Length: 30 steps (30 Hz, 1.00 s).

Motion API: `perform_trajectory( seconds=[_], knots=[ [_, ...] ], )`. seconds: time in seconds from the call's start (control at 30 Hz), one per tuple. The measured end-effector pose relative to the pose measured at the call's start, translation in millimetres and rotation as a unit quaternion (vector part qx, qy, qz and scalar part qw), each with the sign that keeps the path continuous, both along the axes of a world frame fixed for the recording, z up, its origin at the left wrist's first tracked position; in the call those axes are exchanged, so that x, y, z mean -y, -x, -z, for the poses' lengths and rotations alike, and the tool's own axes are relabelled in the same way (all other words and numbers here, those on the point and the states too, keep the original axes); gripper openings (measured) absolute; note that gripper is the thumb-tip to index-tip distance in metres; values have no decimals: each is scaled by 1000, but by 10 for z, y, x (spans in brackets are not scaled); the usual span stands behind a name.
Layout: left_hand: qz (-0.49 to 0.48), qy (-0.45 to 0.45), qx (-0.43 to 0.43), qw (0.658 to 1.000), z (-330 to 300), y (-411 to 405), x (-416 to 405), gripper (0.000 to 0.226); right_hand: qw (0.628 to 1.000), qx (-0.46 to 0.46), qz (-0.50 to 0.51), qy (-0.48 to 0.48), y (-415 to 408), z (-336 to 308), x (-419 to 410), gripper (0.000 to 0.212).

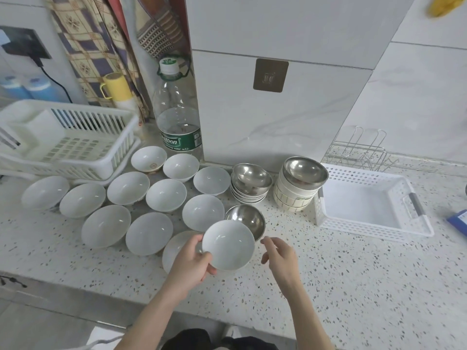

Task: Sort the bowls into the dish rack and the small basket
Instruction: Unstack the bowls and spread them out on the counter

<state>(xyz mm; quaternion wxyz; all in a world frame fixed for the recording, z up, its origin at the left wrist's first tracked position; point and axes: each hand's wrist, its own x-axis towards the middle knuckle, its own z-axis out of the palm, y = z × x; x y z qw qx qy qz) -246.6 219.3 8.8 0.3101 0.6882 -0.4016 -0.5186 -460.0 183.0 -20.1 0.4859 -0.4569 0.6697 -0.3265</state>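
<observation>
My left hand (192, 263) grips a white bowl (228, 245) by its left rim and holds it just above the speckled counter. My right hand (279, 253) hovers beside the bowl's right edge, fingers apart, holding nothing. Several more white bowls (149, 233) lie spread over the counter to the left. A steel bowl (246, 218) sits just behind the held one. Two stacks stand further back, each topped by a steel bowl: a low stack (250, 183) and a taller stack (300, 184). The white dish rack (68, 140) is at the far left, the small white basket (366, 200) at the right.
A large water bottle (178, 114) stands behind the bowls against the tiled wall. A wire rack (361, 152) sits behind the basket. A blue object (458, 221) lies at the right edge. The counter's front edge runs just below my forearms.
</observation>
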Motion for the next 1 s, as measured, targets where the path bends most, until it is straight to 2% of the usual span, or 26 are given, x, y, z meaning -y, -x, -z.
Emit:
perform_trajectory(
  seconds=[0.13, 0.23, 0.37, 0.6, 1.0],
  knots=[
    [43, 1, 41, 998, 105, 150, -101, 37, 992, 82, -91, -43, 68, -38, -146, 27],
    [58, 1, 60, 997, 183, 202, -152, 39, 990, 57, -113, -56, 76, -12, -217, 13],
    [75, 4, 87, 993, 243, 234, -230, 43, 990, 11, -124, -73, 80, 61, -268, 26],
    [72, 11, 143, 987, 263, 270, -263, 68, 989, -24, -134, -64, 60, 187, -314, 25],
    [69, -46, 190, 978, 335, 232, -204, 68, 985, -45, -156, -65, -5, 295, -297, 25]
  ],
)
